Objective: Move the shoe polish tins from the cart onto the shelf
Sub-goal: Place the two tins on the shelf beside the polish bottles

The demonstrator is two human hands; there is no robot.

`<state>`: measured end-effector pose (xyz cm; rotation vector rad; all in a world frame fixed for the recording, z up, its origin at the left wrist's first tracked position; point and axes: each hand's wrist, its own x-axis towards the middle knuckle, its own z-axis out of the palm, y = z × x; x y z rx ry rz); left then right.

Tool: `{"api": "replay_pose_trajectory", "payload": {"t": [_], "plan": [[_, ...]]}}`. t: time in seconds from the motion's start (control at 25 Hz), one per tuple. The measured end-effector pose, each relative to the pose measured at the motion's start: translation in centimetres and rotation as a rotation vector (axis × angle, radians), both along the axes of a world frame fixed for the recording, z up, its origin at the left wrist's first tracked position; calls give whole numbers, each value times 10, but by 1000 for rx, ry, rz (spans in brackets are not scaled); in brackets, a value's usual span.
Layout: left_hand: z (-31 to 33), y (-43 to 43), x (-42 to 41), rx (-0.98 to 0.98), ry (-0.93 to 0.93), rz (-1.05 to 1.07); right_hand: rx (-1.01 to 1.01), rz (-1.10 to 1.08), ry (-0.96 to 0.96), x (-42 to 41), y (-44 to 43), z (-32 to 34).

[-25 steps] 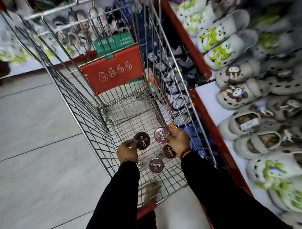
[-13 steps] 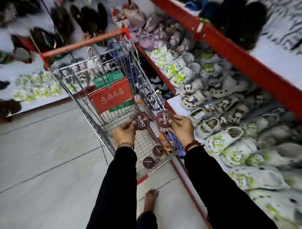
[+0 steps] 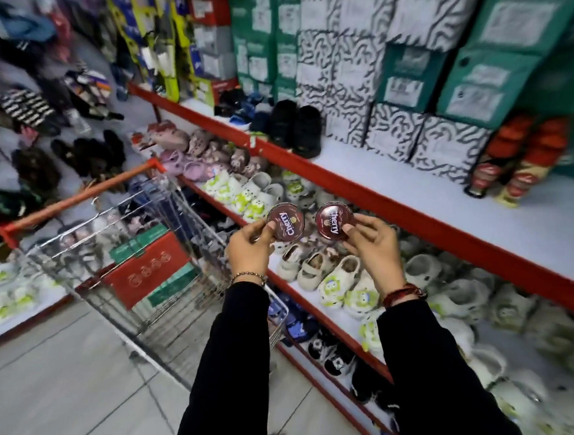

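I hold one tin in each hand, in the centre of the frame. The left hand (image 3: 249,248) pinches the left tin (image 3: 285,222) by its rim, thumb on the near edge and the other fingers behind it. The right hand (image 3: 371,243) grips the right tin (image 3: 334,222) in the same way. The two lids face the camera and the "Cherry" print on them is readable. The tins are just beside each other but I see a small gap between them, so they do not touch.

The cart (image 3: 134,255) stands at the left of the frame, lower than the hands, and both tins are clear of its wire sides. I cannot see the cart floor well enough to say if more tins wait there.

The relation that matters now is the one between the tins and the shelf (image 3: 539,208). Its white board runs from upper left to lower right behind a red front edge, and it lies above and to the right of the hands. A bare part of the board is at the right of the frame, near some red jars (image 3: 518,157). The right hand is nearer to it, so I judge this tin should go first. A tin is a flat disc with no long axis; I think it only needs turning lid up before it goes over the red edge.
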<state>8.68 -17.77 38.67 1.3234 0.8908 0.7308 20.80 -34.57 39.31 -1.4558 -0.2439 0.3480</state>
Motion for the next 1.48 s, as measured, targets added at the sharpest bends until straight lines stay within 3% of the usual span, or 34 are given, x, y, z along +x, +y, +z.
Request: {"api": "replay_pose_trajectory", "payload": {"t": [0.32, 0.6, 0.92, 1.12, 1.32, 1.48], "plan": [[50, -98, 100, 39, -110, -355, 109, -284, -84, 39, -127, 48], [76, -194, 182, 105, -142, -626, 0, -661, -184, 71, -237, 63], [72, -256, 257, 241, 127, -824, -175, -826, -8, 109, -285, 62], [69, -263, 276, 331, 246, -874, -350, -873, 48, 127, -288, 61], [74, -266, 278, 539, 340, -849, -911, -907, -101, 134, -281, 72], [80, -267, 273, 676, 404, -834, -1073, -920, -161, 127, -271, 75]]}}
